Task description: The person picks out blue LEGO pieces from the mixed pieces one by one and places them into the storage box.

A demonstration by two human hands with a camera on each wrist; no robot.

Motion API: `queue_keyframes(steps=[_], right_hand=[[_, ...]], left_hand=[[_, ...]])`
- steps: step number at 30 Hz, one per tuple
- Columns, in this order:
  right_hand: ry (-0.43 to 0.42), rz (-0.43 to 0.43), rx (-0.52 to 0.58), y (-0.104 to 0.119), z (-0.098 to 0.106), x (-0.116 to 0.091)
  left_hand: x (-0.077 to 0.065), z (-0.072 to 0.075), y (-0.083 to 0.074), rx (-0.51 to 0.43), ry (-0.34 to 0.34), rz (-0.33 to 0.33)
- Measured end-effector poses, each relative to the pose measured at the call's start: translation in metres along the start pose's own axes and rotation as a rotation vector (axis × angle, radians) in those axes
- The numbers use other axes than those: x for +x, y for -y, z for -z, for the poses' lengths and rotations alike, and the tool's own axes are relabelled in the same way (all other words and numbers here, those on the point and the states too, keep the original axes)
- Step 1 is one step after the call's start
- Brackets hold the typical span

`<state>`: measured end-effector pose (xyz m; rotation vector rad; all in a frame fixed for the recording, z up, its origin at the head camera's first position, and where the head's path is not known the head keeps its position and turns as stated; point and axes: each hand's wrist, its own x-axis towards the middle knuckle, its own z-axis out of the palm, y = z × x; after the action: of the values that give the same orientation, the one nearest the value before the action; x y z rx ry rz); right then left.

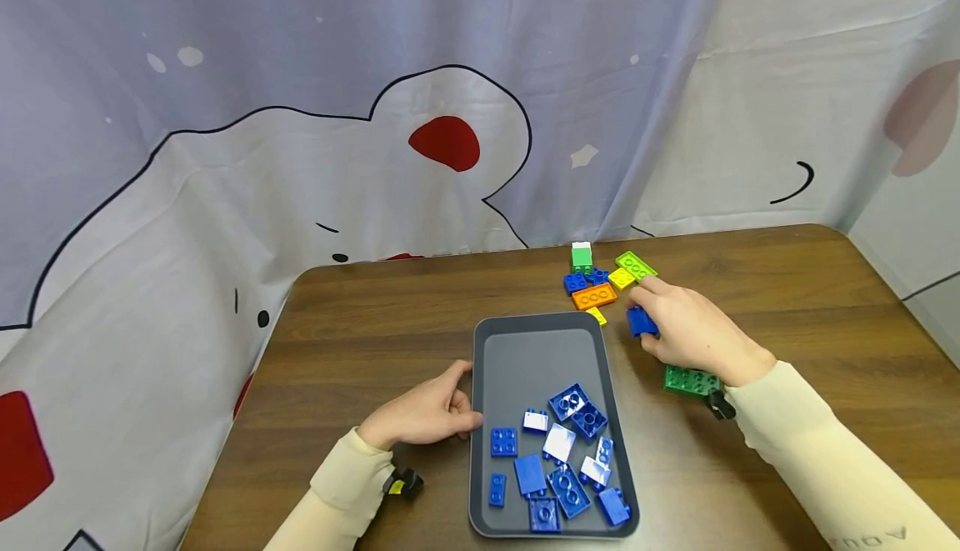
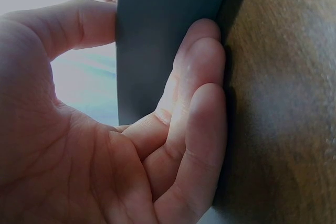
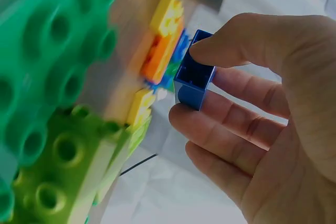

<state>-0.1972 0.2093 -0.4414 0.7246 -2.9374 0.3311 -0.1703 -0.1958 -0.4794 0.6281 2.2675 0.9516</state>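
Note:
My right hand (image 1: 693,330) pinches a blue toy brick (image 1: 641,321) above the table, to the right of the tray. In the right wrist view the hollow underside of that blue brick (image 3: 193,90) shows between thumb and fingers. My left hand (image 1: 427,408) holds the left edge of a grey tray (image 1: 478,459). The left wrist view has the thumb at the tray's rim and the fingers (image 2: 205,124) bent against its outer wall (image 2: 144,72). Several blue bricks (image 1: 530,474) lie loose in the tray's near half, some upside down.
Beyond the tray lies a group of bricks: an orange one (image 1: 595,296), a green one (image 1: 582,258), a lime one (image 1: 636,265), plus yellow and blue ones. A dark green brick (image 1: 686,380) sits under the right wrist. A patterned curtain (image 1: 337,184) hangs behind the wooden table (image 1: 375,326).

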Motion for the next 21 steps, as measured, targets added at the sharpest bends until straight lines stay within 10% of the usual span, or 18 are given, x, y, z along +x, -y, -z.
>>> queue_keyframes(steps=[21], right_hand=[[-0.126, 0.114, 0.108, 0.065, -0.007, -0.013]], left_hand=[[-0.001, 0.0, -0.001, -0.001, -0.001, 0.003]])
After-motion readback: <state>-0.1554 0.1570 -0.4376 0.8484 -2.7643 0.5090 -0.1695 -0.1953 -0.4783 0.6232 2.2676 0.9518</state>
